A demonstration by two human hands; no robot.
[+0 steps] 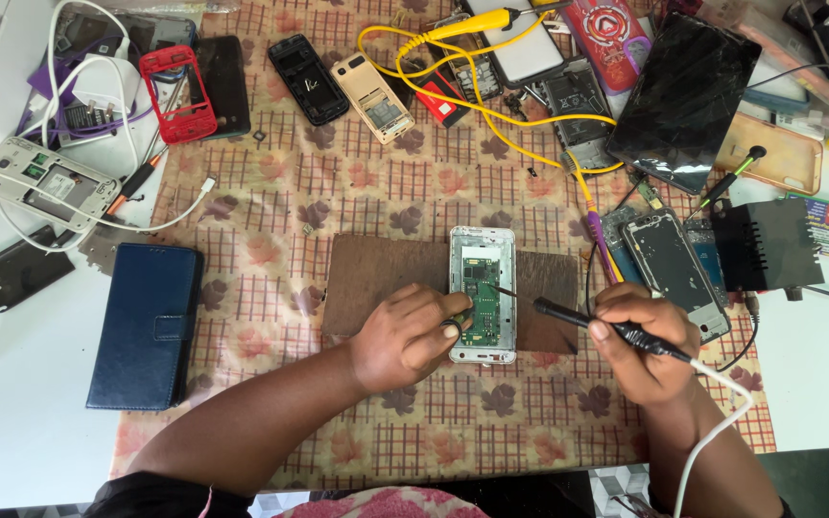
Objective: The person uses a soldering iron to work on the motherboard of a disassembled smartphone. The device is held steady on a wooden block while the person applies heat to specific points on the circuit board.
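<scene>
A matt brown wooden board point(386, 283) is laid on a checked, leaf-printed cloth point(280, 192). On the board, a white glossy plastic phone frame point(482, 240) is seen, enclosing a green matt circuit board point(485, 312). Left of the board, a navy leather-look wallet case point(146, 321) is shown with a matt grain.

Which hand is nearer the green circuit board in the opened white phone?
Left. The left hand lies against the green circuit board in the opened white phone, fingers on its left edge. The right hand sits off to the right, holding a black soldering iron.
</scene>
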